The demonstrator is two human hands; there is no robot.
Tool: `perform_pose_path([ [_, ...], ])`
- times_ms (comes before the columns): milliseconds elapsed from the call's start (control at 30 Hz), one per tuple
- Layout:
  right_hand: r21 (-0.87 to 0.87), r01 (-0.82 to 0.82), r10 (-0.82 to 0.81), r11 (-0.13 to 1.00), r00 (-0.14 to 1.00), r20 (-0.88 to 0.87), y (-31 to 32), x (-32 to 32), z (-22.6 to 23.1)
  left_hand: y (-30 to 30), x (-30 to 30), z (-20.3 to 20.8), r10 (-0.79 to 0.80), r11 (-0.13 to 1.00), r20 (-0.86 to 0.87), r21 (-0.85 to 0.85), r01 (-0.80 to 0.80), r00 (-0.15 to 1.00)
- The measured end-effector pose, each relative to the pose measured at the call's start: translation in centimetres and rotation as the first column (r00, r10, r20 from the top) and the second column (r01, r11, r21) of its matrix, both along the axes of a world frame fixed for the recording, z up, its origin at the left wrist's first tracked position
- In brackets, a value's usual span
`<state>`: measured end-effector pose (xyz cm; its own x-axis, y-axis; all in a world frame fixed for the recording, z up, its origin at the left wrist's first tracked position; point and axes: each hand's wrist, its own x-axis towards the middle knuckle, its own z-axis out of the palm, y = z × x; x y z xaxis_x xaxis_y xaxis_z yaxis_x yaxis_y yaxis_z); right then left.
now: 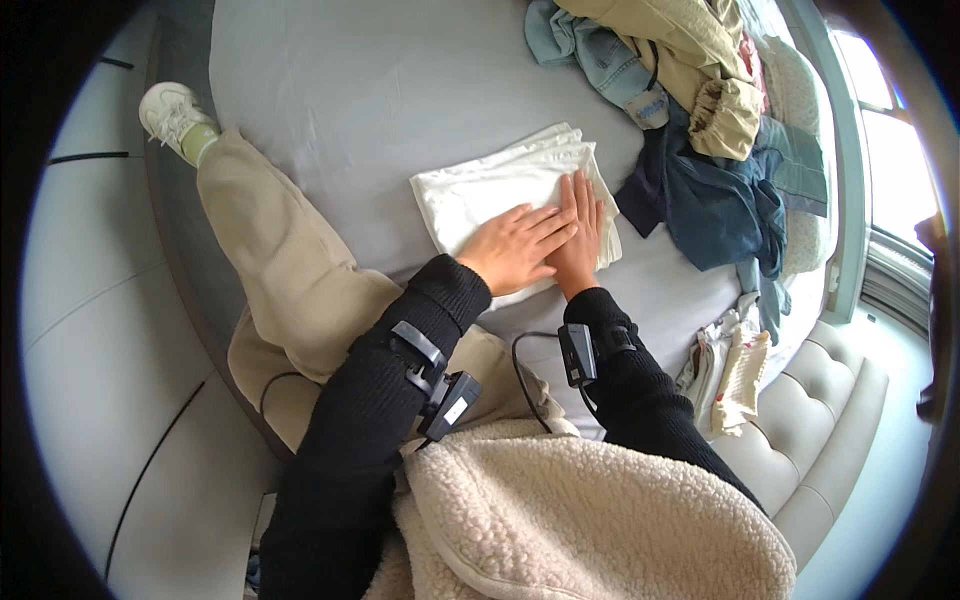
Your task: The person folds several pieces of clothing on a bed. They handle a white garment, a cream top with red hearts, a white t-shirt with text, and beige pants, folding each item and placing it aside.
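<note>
A folded white garment point(470, 196) lies flat on the grey bed sheet point(330, 110), its layers showing along the far and right edges. My left hand point(515, 248) rests on its near right part, fingers stretched out and pointing right, overlapping the other hand. Palm down on the right part of the cloth is my right hand point(580, 235), with its fingers extended away from me. Neither hand grips the fabric; both press flat on it. What kind of garment it is cannot be made out.
At the far right lies a heap of clothes: a tan jacket point(690, 50), light blue denim point(590, 50) and a dark blue garment point(715, 200). Small folded clothes point(735, 370) sit by the tufted headboard point(800, 410). My leg point(280, 220) stretches along the left; a window point(890, 150) is beyond.
</note>
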<state>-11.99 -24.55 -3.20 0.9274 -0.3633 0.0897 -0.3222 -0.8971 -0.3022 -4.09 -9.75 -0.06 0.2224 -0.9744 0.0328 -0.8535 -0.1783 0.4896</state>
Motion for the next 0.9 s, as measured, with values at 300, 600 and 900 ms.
perform_pose_path([
  [300, -0.006, 0.056, -0.055, 0.998, 0.997, 0.06, -0.3, 0.6, -1.4, 1.6, 7.2, -3.2, -0.001, 0.999, 0.145, 0.05, -0.007, 0.989],
  [600, -0.002, 0.058, -0.058, 0.998, 0.994, 0.097, -0.2, 0.8, -1.1, 4.2, 7.7, -0.9, 0.305, 0.912, 0.356, 0.157, -0.378, 0.883],
  [900, 0.147, -0.04, 0.019, 0.988, 0.989, 0.146, -0.7, -1.4, 0.1, 8.5, 0.8, 4.5, 0.157, 0.961, 0.275, 0.178, -0.211, 0.948],
])
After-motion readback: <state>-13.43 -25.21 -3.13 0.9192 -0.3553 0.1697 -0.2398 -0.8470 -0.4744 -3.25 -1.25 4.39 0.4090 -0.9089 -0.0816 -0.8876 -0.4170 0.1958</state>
